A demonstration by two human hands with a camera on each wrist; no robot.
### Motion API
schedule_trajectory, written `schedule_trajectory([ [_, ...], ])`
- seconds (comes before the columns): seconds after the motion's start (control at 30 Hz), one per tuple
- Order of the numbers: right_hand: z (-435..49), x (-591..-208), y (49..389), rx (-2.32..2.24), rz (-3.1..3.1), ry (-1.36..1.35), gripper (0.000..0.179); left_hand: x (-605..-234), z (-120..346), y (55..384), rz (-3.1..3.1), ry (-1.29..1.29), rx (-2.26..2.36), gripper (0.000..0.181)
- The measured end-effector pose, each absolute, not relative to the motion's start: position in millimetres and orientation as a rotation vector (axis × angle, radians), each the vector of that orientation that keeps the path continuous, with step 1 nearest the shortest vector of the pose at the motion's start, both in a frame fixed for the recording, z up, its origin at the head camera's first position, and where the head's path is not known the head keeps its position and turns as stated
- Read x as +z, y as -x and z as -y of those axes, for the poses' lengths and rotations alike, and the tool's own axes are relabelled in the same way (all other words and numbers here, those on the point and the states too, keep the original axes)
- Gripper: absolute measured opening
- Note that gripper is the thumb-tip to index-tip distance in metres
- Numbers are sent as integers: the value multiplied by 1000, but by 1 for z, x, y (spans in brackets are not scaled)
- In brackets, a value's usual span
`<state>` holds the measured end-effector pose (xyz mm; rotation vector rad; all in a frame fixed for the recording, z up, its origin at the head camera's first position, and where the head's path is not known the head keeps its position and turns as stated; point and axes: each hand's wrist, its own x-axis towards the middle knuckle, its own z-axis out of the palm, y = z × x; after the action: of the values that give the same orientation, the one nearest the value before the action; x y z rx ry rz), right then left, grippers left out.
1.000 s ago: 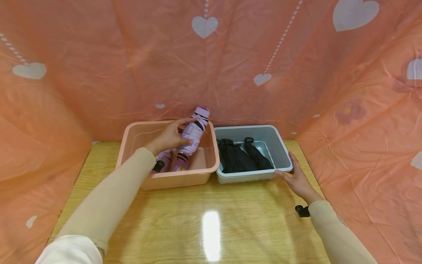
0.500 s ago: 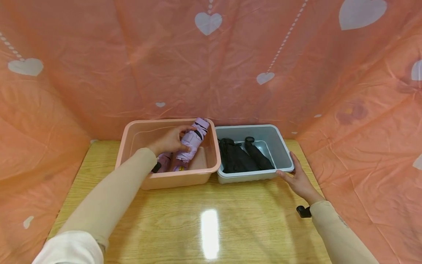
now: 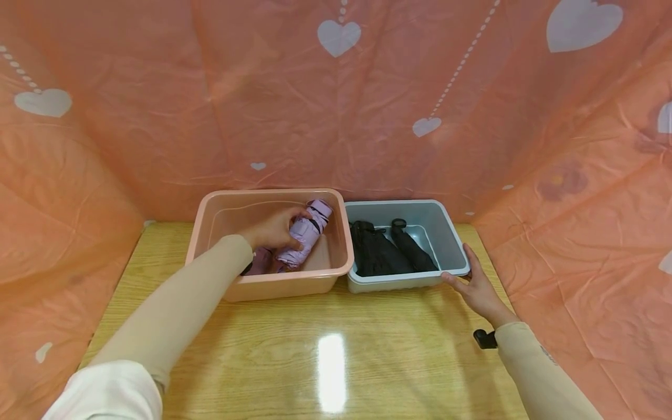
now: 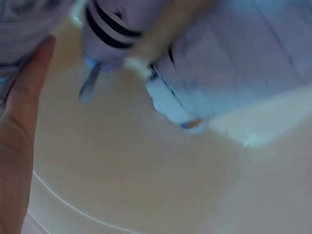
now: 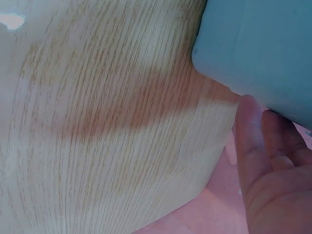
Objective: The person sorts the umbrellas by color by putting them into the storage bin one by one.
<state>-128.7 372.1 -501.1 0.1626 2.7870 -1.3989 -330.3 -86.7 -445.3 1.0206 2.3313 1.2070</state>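
Note:
Inside the peach plastic bin (image 3: 286, 287), my left hand (image 3: 274, 229) grips a folded lilac umbrella (image 3: 308, 231) with black trim, thumb and fingers around its side. The umbrella lies slanted, low in the bin. Other lilac umbrellas lie beneath and beside it, partly covered by the hand; the left wrist view shows one folded umbrella (image 4: 229, 63) close up, blurred. At the front right corner of the grey-blue bin (image 3: 399, 283), my right hand (image 3: 478, 290) holds on, thumb at the front and fingers along the right side. Several black folded umbrellas (image 3: 385, 252) lie in that bin.
Both bins stand side by side at the back of a wooden table (image 3: 262, 356), close to an orange cloth backdrop (image 3: 294, 116) with white hearts. More of the cloth rises along the left and right table edges. A light reflection shines on the tabletop.
My left hand has lowered the lilac umbrella from above the peach bin's back rim down into the bin. My right hand stays at the grey-blue bin's corner.

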Motion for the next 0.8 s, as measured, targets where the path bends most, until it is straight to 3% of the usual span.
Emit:
schedule_trajectory([
  [0.8,-368,-497,128,-1434,-2742,-203,100,-458,74,338,-2315,-976,909,64],
])
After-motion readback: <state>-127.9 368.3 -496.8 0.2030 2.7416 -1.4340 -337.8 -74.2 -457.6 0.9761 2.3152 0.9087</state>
